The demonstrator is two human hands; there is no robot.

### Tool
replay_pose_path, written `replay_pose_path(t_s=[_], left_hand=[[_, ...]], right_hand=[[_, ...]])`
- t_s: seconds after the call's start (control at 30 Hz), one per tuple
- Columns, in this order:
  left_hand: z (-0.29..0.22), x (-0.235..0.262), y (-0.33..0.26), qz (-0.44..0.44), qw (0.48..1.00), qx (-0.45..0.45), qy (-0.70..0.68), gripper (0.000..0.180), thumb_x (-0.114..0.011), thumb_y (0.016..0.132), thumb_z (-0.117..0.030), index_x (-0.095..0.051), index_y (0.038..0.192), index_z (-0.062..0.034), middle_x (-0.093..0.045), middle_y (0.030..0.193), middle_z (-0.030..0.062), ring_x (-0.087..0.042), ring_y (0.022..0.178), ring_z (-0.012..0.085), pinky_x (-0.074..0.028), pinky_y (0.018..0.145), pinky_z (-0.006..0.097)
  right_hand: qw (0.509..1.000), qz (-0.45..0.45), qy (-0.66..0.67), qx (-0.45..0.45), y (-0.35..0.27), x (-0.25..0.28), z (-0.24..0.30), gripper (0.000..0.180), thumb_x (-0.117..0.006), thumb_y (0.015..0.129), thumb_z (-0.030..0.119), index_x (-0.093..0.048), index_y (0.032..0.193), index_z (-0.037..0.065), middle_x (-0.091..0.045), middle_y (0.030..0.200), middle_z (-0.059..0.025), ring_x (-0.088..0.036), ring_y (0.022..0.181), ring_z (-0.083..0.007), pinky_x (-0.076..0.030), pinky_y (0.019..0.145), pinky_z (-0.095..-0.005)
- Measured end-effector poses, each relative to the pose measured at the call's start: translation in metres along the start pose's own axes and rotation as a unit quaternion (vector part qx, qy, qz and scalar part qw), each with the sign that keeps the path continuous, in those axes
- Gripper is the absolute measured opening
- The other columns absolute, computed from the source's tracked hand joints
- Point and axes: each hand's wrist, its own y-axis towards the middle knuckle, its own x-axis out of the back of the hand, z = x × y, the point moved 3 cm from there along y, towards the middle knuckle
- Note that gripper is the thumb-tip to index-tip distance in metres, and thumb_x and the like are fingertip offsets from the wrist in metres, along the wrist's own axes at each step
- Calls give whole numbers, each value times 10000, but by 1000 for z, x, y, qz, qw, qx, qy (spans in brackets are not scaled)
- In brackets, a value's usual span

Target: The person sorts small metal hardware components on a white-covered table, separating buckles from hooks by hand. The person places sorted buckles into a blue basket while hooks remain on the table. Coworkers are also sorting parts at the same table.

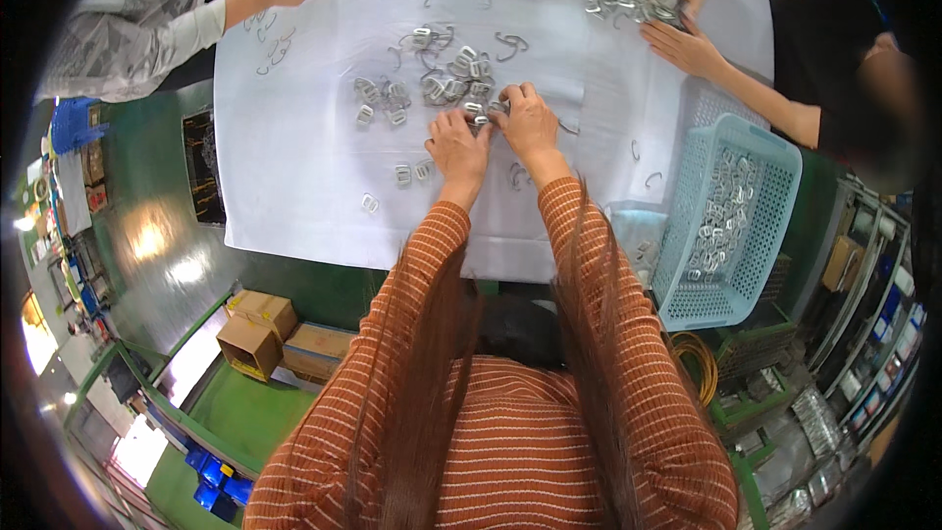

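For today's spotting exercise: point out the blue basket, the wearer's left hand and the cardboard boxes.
blue basket [775, 226], head view, its right wall.
left hand [457, 145], head view, back of the hand.
cardboard boxes [257, 319], head view, top flap.

Shiny metal buckles [461, 74] lie on a matt white cloth [294, 137] beside a light-blue plastic basket [775, 186].

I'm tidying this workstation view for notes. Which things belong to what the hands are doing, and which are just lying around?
In use:
left hand and right hand, meeting on a small metal buckle
loose metal buckles beside them
bent wire hooks
white table sheet

Lying about:
blue basket of buckles at the table's right
cardboard boxes on the floor
blue crate at far left
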Motion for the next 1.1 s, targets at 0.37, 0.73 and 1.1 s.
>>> replay_pose_path(t_s=[0.37, 0.73, 1.1], left_hand=[[57, 58, 41, 321, 765, 152, -538, 938, -719, 692, -15, -104, 1394, -112, -541, 1079, 221, -632, 726, 221, -535, 630, 321], [87, 91, 108, 384, 682, 154, -603, 337, -600, 841, -108, -521, 1160, -34, -587, 1002, 28, -575, 856, 112, -486, 738, 258], [40, 34, 186, 76, 995, -57, -39, 351, -703, 736, -332, -629, 871, -16, -608, 750, 15, -492, 586, 90, -409, 536, 229]], right_hand=[[956, 31, 230, -182, 64, -12, -16, 305, -697, 713, 267, -610, 840, 4, -642, 754, -83, -622, 727, -168, -475, 589, -287], [848, 175, 395, -306, 59, 21, 0, 221, -787, 637, 166, -619, 710, 42, -575, 633, 2, -492, 555, -83, -358, 474, -222], [899, 101, 285, -317, 12, 36, -41, 223, -792, 641, 171, -581, 646, 98, -550, 627, 29, -463, 555, -59, -340, 488, -219]])
